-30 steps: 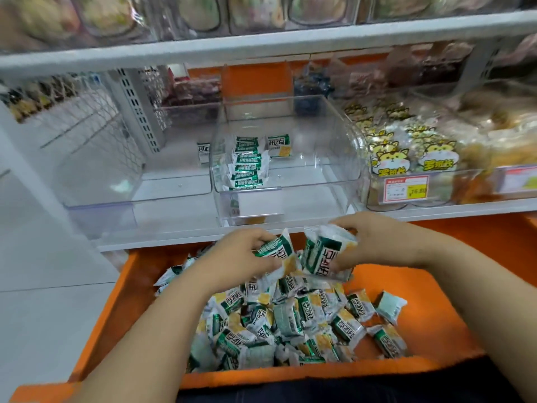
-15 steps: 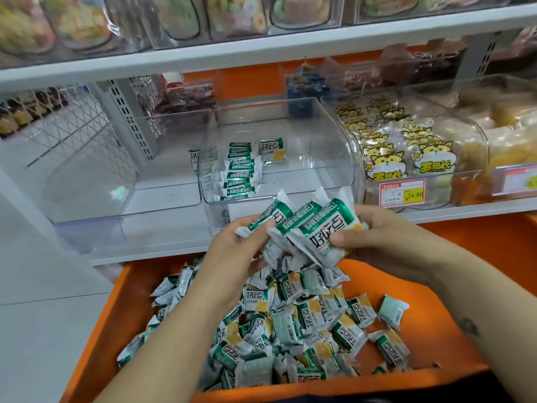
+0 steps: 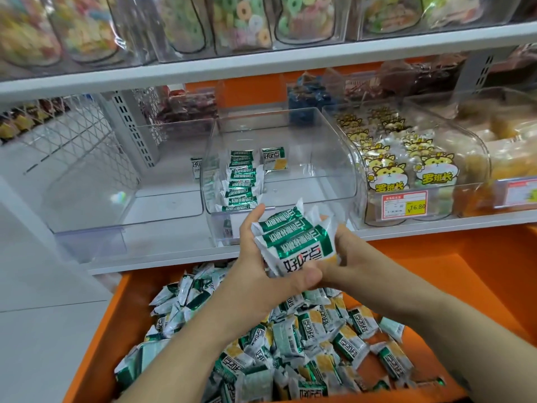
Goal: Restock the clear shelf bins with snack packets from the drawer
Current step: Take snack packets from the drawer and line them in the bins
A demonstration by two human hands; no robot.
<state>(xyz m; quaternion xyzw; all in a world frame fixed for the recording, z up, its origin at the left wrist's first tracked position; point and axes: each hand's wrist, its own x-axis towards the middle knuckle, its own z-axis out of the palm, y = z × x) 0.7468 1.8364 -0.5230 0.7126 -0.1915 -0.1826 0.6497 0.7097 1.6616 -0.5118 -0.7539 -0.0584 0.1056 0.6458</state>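
Above the far edge of the drawer, the left hand and right hand press their grip around a stack of snack packets, apparently squaring them to join the row along the left wall of the clear bin.

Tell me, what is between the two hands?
A stack of green-and-white snack packets lies there, held by the left hand on one side and the right hand on the other. The head view shows it.

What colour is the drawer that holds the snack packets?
Orange; the drawer shows best in the head view.
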